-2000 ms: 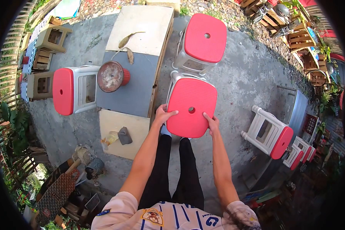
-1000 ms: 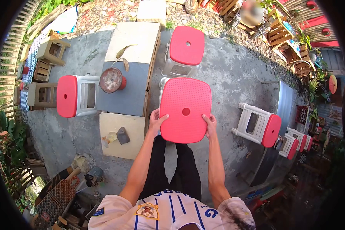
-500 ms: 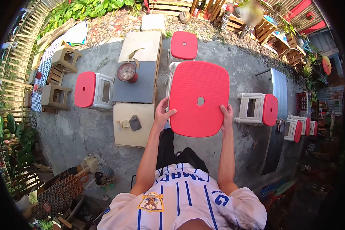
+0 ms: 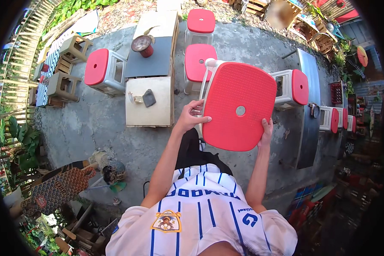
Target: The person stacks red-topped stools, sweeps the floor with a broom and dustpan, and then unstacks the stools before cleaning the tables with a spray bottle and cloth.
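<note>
Left hand (image 4: 192,118) gripping left edge of held stool (image 4: 234,91), thumb lying on red seat; right hand (image 4: 266,132) gripping opposite edge, thumb pressing on top. Held stool hanging tilted before person's torso, seat facing camera, partly hiding white-legged stool (image 4: 300,79) from view. Nearer stool (image 4: 195,71) and farther stool (image 4: 200,26) standing beside bench (image 4: 151,117). Dark grey lump (image 4: 149,98) and red container (image 4: 146,51) resting on bench.

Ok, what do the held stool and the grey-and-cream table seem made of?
Held stool: probably moulded plastic, satin finish, judging by the fine dotted pattern on its red seat. Grey-and-cream table: perhaps wood, from its brown side; top looks matte, material unclear.
</note>
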A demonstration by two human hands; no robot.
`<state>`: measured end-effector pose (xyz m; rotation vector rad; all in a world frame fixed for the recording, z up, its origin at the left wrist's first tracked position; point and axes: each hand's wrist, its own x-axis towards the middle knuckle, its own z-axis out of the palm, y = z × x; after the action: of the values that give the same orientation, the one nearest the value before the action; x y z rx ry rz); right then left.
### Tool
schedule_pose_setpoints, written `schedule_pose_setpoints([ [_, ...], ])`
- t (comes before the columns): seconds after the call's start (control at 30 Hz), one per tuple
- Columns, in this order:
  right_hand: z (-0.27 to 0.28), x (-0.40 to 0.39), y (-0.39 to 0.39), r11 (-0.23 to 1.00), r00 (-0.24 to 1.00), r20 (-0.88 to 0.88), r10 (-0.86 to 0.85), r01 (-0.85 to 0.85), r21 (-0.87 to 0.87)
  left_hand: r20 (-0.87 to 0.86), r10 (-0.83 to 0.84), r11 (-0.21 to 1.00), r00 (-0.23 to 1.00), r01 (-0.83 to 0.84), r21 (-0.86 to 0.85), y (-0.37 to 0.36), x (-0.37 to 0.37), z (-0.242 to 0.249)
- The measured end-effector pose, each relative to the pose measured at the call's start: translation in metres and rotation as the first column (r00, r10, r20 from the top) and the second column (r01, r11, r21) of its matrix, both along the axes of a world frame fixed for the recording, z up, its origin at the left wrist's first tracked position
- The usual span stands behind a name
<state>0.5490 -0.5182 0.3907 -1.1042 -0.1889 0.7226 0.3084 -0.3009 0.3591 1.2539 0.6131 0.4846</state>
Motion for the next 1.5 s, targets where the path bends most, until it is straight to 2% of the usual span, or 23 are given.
schedule_pose_setpoints([
  [0.1,-0.026,-0.014,-0.034,0.997,0.999,-0.024,-0.036,0.035,-0.069,-0.054,-0.075,0.997,0.996,0.075,0.0,-0.019,-0.013,-0.028],
  [0.17,-0.047,-0.023,-0.052,0.991,0.997,-0.049,-0.06,0.053,-0.124,-0.068,-0.115,0.991,0.991,0.11,-0.072,-0.031,-0.023,-0.046],
  [0.27,-0.076,-0.043,-0.06,0.98,0.992,-0.098,-0.078,0.058,-0.192,-0.12,-0.117,0.99,0.986,0.106,-0.094,-0.044,-0.044,-0.071],
  [0.3,-0.089,-0.045,-0.055,0.977,0.992,-0.105,-0.067,0.044,-0.208,-0.099,-0.123,0.979,0.987,0.104,-0.178,-0.047,-0.051,-0.083],
  [0.4,-0.138,-0.064,-0.06,0.96,0.989,-0.15,-0.022,-0.021,-0.278,-0.18,-0.17,0.975,0.969,0.14,-0.171,-0.052,-0.077,-0.131],
  [0.6,-0.259,-0.076,-0.03,0.94,0.977,-0.209,0.051,-0.118,-0.319,-0.234,-0.07,0.957,0.97,0.0,-0.289,-0.056,-0.101,-0.227],
  [0.77,-0.36,-0.077,-0.005,0.925,0.945,-0.316,0.088,-0.195,-0.326,-0.25,-0.052,0.95,0.967,-0.029,-0.31,-0.038,-0.094,-0.315],
  [0.9,-0.409,-0.073,0.013,0.916,0.937,-0.339,0.08,-0.203,-0.346,-0.26,0.056,0.919,0.964,-0.151,-0.363,-0.031,-0.087,-0.375],
  [0.97,-0.431,-0.069,0.017,0.898,0.939,-0.324,0.114,-0.237,-0.37,-0.237,0.061,0.915,0.97,-0.15,-0.376,-0.029,-0.084,-0.393],
  [1.07,-0.454,-0.061,0.019,0.876,0.933,-0.309,0.182,-0.297,-0.38,-0.234,0.093,0.911,0.968,-0.177,-0.371,-0.027,-0.081,-0.413],
  [1.17,-0.466,-0.056,0.026,0.87,0.93,-0.324,0.174,-0.299,-0.392,-0.244,0.11,0.905,0.964,-0.199,-0.376,-0.025,-0.076,-0.424],
  [1.3,-0.461,-0.052,0.023,0.819,0.921,-0.314,0.231,-0.358,-0.448,-0.25,0.128,0.894,0.96,-0.221,-0.39,-0.025,-0.074,-0.43],
  [1.4,-0.457,-0.049,0.03,0.764,0.928,-0.252,0.274,-0.369,-0.529,-0.334,0.157,0.93,0.929,-0.253,-0.266,-0.034,-0.073,-0.426],
  [1.5,-0.454,-0.054,0.035,0.645,0.949,-0.122,0.292,-0.29,-0.707,-0.504,0.266,0.889,0.822,-0.411,-0.201,-0.051,-0.072,-0.434],
])
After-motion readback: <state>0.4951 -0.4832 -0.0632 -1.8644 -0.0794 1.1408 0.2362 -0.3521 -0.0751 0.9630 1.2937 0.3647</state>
